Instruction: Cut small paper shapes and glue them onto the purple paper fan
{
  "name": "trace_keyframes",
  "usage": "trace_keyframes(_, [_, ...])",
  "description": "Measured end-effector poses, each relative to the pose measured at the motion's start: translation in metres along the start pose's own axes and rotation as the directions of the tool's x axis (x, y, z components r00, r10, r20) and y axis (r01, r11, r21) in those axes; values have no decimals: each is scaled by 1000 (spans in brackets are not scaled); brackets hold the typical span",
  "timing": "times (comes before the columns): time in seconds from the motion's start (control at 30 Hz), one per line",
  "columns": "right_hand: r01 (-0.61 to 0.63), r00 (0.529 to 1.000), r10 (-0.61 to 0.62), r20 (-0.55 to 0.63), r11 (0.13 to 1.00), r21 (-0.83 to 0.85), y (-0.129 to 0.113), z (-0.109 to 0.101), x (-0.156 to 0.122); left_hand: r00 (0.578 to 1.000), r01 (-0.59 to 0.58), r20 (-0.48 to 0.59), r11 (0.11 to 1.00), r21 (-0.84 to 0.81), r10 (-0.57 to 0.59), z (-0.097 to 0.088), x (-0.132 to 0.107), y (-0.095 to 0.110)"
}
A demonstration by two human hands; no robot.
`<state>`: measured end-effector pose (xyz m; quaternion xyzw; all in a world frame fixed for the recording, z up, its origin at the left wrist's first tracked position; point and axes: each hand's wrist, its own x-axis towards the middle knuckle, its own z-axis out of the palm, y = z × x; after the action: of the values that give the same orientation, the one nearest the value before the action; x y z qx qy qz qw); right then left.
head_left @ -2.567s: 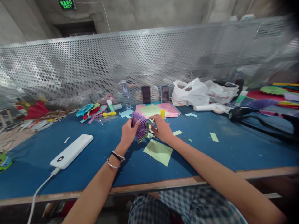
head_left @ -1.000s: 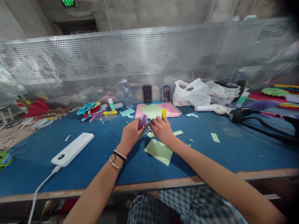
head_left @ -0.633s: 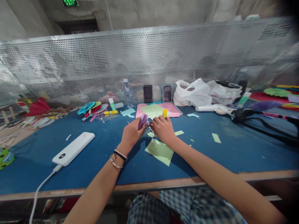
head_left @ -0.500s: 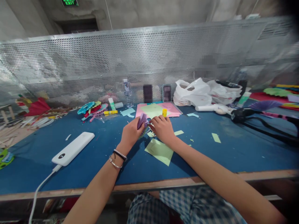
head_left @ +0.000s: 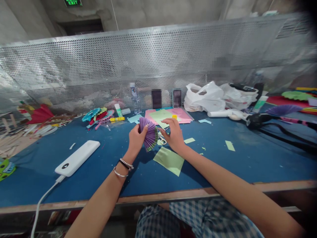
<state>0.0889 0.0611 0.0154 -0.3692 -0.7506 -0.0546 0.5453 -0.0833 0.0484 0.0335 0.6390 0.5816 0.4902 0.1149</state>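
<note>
A pleated purple paper fan (head_left: 148, 134) with a green outer edge is spread in my left hand (head_left: 136, 139), pinched at its left side between thumb and fingers. To its right, my right hand (head_left: 174, 134) has its thumb and fingers apart, with nothing visible between them. Its fingertips come close to the fan's green edge. White-handled scissors (head_left: 162, 140) lie on the table under the gap between my hands, partly hidden. Nearer to me rests a light green paper sheet (head_left: 169, 161). Behind my right hand, the yellow cap of a glue stick (head_left: 174, 116) shows.
On the blue table (head_left: 210, 165) lie a white power bank (head_left: 78, 158) with a cable, a yellow glue stick (head_left: 117, 119), pink paper (head_left: 185, 116) and paper scraps. White plastic bags (head_left: 205, 97), a water bottle (head_left: 135, 99) and two phones stand along the perforated metal screen (head_left: 160, 62).
The purple fan has opened out and now faces me, where before it was bunched in my left hand. My right hand has come away from it, fingers spreading.
</note>
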Motion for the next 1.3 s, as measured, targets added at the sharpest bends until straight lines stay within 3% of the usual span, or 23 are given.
trace_keyframes(0.5, [111, 990, -103, 101, 991, -71, 6, -1, -1, 998, -28, 51, 999, 29, 27, 3, -2, 0])
trace_keyframes(0.87, [147, 983, -133, 129, 984, -104, 8, -1, -1, 992, 67, 114, 995, -80, -58, 8, 4, -13])
trace_keyframes(1.3, [153, 976, -132, 172, 982, -113, 2, -7, 1, 990, 116, 100, 975, -187, -99, 11, 5, -19])
